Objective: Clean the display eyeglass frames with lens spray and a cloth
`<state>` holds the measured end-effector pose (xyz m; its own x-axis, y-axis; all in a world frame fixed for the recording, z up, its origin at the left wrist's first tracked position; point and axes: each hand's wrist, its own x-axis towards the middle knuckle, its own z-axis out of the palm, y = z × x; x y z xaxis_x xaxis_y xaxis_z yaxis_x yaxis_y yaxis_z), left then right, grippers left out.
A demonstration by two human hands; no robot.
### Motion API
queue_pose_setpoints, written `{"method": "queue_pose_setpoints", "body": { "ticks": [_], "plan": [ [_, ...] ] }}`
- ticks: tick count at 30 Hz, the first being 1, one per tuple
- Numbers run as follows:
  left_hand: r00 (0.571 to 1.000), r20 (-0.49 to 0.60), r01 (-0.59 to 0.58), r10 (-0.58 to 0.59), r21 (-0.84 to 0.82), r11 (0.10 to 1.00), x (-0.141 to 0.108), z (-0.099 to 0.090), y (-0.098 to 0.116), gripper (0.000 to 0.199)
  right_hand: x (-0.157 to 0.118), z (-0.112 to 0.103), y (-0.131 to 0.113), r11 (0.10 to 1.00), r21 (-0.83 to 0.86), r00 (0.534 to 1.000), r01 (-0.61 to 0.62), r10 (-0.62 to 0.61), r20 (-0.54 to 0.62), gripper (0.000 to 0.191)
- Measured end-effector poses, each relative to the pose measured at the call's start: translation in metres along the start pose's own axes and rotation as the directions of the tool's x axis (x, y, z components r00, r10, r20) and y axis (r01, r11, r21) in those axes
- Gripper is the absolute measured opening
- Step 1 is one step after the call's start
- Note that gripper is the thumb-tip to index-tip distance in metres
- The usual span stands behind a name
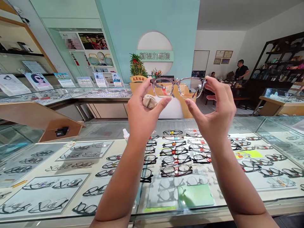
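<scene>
A pair of clear-framed eyeglasses (177,83) is held up level above the glass display counter, its lenses facing me. My left hand (148,106) grips the frame's left end between fingers and thumb. Tucked in that same hand is a crumpled beige cloth (150,101). On the other side, my right hand (212,109) pinches the right end of the frame near the hinge, with the thumb by the lower rim.
Rows of eyeglasses (176,160) lie in the glass counter (114,125). A small white spray bottle (125,134) stands behind my left forearm. A wooden panel (61,122) is at left. Two people are in the back right, one a standing person (241,71).
</scene>
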<state>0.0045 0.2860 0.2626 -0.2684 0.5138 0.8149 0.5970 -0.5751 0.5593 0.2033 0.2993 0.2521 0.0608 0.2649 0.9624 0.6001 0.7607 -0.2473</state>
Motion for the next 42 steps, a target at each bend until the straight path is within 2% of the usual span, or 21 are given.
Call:
{"method": "queue_pose_setpoints", "body": {
  "ticks": [5,9,12,18,21,26,32,38,40,42],
  "plan": [
    [0.996,-0.065,-0.063,0.067,0.058,0.996,-0.003,0.010,-0.004,0.071,0.001,0.000,-0.001,0.999,0.041,1.000,0.005,-0.005,0.001,0.055],
    [0.978,-0.160,-0.111,0.131,0.133,0.985,-0.008,0.015,-0.003,0.073,0.000,0.002,0.004,0.995,0.098,0.999,-0.028,0.025,0.040,0.064],
    [0.978,-0.160,-0.105,0.132,0.167,0.980,-0.011,0.015,0.001,0.071,0.000,0.002,0.006,0.988,0.136,0.996,-0.069,0.061,0.063,0.065],
    [0.973,-0.133,-0.184,0.187,0.033,0.982,-0.012,0.013,0.004,0.068,0.002,0.001,0.005,0.956,0.267,0.991,-0.123,0.134,-0.024,0.040],
    [0.960,-0.153,-0.232,0.233,0.029,0.972,-0.011,0.013,0.003,0.069,0.004,-0.001,0.004,0.936,0.318,0.979,-0.154,0.189,-0.082,0.030],
    [0.933,-0.187,-0.294,0.306,0.092,0.951,-0.012,0.012,0.002,0.071,0.008,-0.001,0.010,0.876,0.427,0.949,-0.225,0.296,-0.107,0.022],
    [0.888,-0.240,-0.391,0.393,0.058,0.919,-0.009,0.016,-0.005,0.072,0.011,0.002,0.025,0.799,0.558,0.951,-0.224,0.304,-0.053,0.021],
    [0.836,-0.309,-0.476,0.453,0.001,0.879,-0.003,0.023,-0.015,0.073,0.013,0.002,0.030,0.665,0.700,0.945,-0.259,0.325,0.041,0.017],
    [0.835,-0.314,-0.478,0.452,-0.005,0.879,-0.003,0.024,-0.015,0.072,0.014,0.002,0.031,0.624,0.726,0.932,-0.291,0.355,0.068,0.014],
    [0.856,-0.305,-0.444,0.418,-0.015,0.896,-0.004,0.024,-0.014,0.073,0.015,0.002,0.033,0.593,0.742,0.923,-0.312,0.373,0.090,0.012]
  ]
}}
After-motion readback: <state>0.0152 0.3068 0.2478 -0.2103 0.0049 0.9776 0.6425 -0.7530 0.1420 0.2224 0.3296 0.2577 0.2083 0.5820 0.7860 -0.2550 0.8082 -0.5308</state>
